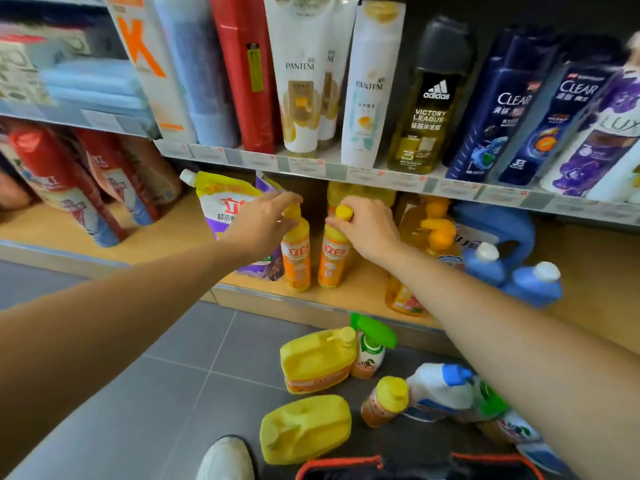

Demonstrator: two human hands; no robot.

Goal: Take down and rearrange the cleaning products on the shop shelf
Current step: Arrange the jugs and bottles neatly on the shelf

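Observation:
Two slim orange bottles with yellow caps stand side by side on the wooden bottom shelf (173, 233). My left hand (266, 223) grips the top of the left bottle (296, 261), its fingers over the cap. My right hand (367, 230) grips the neck of the right bottle (333, 261), whose yellow cap shows above my fingers. A purple and yellow refill pouch (225, 199) stands just behind my left hand. On the grey floor below lie two yellow jugs (317, 362) (306, 429), a green-trigger spray bottle (372, 348) and a small orange bottle (384, 401).
Large yellow pump bottles (433, 230) and blue jugs (509, 268) fill the shelf to the right. Red bottles (65, 188) stand at the left. Shampoo bottles (433, 98) line the shelf above. A white and blue bottle (443, 389), my shoe (228, 459) and a red-rimmed basket (346, 467) are on the floor.

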